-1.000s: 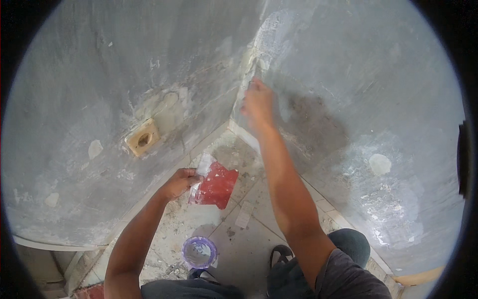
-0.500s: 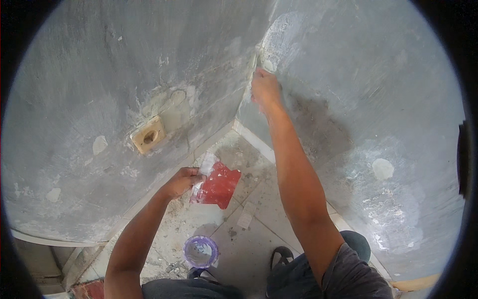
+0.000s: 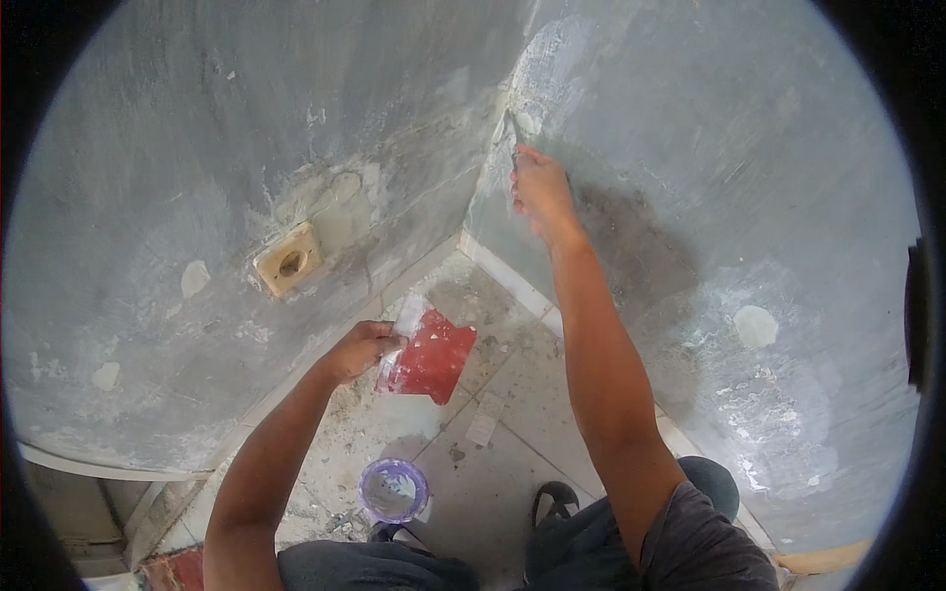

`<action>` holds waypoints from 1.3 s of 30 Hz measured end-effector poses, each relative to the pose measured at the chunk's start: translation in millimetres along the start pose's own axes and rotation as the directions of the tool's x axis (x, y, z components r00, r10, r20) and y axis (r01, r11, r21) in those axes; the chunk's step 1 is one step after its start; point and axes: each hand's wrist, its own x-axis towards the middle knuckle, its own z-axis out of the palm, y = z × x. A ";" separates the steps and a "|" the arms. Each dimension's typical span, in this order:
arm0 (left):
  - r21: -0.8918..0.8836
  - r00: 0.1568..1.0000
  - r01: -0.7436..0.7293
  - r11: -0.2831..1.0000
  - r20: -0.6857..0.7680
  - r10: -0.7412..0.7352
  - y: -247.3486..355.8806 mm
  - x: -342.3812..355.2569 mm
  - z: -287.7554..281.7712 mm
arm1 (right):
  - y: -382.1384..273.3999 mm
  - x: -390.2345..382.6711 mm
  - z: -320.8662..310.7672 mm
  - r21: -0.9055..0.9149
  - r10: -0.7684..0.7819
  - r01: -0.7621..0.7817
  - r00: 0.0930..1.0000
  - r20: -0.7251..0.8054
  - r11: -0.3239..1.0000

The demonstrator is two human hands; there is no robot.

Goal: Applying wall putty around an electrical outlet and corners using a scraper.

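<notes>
My left hand (image 3: 363, 350) pinches the edge of a red plastic putty spreader (image 3: 439, 357), held flat above the floor and smeared with white putty along the side by my fingers. My right hand (image 3: 543, 187) reaches up to the corner where the two walls meet, closed round a narrow putty knife (image 3: 515, 130). Only a thin part of its blade shows, at the corner seam; my fingers cover the handle. Beside the blade, a pale putty patch (image 3: 528, 122) marks the right wall.
A purple-rimmed tub (image 3: 394, 491) with whitish stuff inside stands on the dusty tiled floor (image 3: 522, 394), close to my feet. A beige socket box (image 3: 289, 260) juts from the left wall. Pale skirting (image 3: 507, 274) runs along the right wall's base, below a dark damp stain (image 3: 636, 236).
My right hand has shifted slightly right and down, away from the corner seam, uncovering more of the knife. The spreader in my left hand has barely moved.
</notes>
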 end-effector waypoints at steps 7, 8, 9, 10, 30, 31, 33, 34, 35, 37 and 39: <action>0.094 0.999 0.036 0.995 -0.038 -0.032 0.5 -11.2 -9.1 | 6.2 28.1 2.8 0.061 0.012 -0.014 1.000 0.029 0.998; 0.131 0.999 0.030 0.991 -0.040 -0.025 0.0 -11.2 -10.1 | 7.2 29.6 2.6 0.067 0.010 -0.012 0.999 0.041 0.998; 0.129 0.999 0.032 0.991 -0.040 -0.027 -1.0 -11.3 -10.6 | 9.3 30.5 2.8 0.066 0.012 -0.015 0.999 0.041 0.998; 0.139 0.998 0.040 0.989 -0.054 -0.032 3.2 -13.8 -9.0 | 7.6 29.2 4.5 0.056 0.010 -0.011 1.000 0.028 0.998; 0.112 0.999 0.036 0.993 -0.015 -0.034 2.2 -2.3 -2.7 | 12.7 -4.2 -2.1 0.082 0.032 -0.037 0.997 0.065 0.996; 0.125 0.999 0.038 0.991 -0.011 -0.037 3.8 -3.9 -3.2 | 11.8 0.3 -1.0 0.054 0.012 -0.014 0.998 0.054 0.998; 0.141 0.999 0.039 0.989 -0.008 -0.038 6.7 -8.1 -2.5 | 9.8 8.6 1.6 0.027 -0.011 0.010 0.999 0.043 1.000; 0.119 0.999 0.046 0.992 -0.023 -0.043 12.4 -14.3 2.9 | 6.8 10.2 4.6 0.007 -0.023 0.023 0.999 0.040 1.000; 0.098 0.998 0.052 0.994 -0.036 -0.048 15.6 -17.2 5.8 | 3.9 11.5 6.6 -0.013 -0.035 0.036 0.999 0.036 0.999; 0.115 0.998 0.058 0.992 -0.037 -0.054 11.9 -14.7 1.4 | -2.8 12.9 10.7 -0.023 -0.026 0.027 0.999 0.042 0.999; 0.130 0.997 0.066 0.989 -0.044 -0.061 7.2 -14.1 -3.3 | -5.9 10.0 16.6 -0.033 -0.016 0.018 0.998 0.053 0.999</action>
